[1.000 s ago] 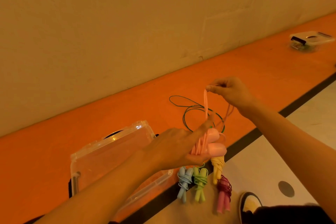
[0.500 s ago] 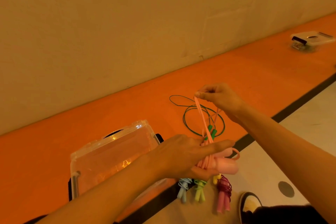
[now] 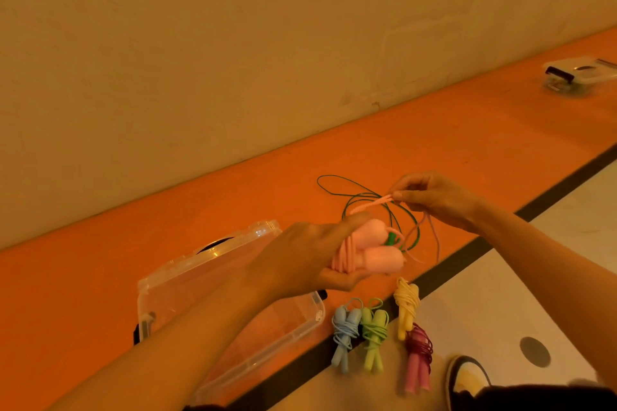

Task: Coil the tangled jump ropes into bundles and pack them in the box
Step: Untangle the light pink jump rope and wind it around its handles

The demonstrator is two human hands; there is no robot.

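With the handles of the pink jump rope (image 3: 380, 259) gripped in the left hand (image 3: 300, 259) near the box (image 3: 207, 255) and its loose cord pinched by the right hand (image 3: 434, 200), coiling is judged under way, and the cord is next to be wrapped round the handles.

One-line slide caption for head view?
Mid-coil: left hand holds pink jump rope handles, right hand pinches its cord; four coiled rope bundles beside clear plastic box.
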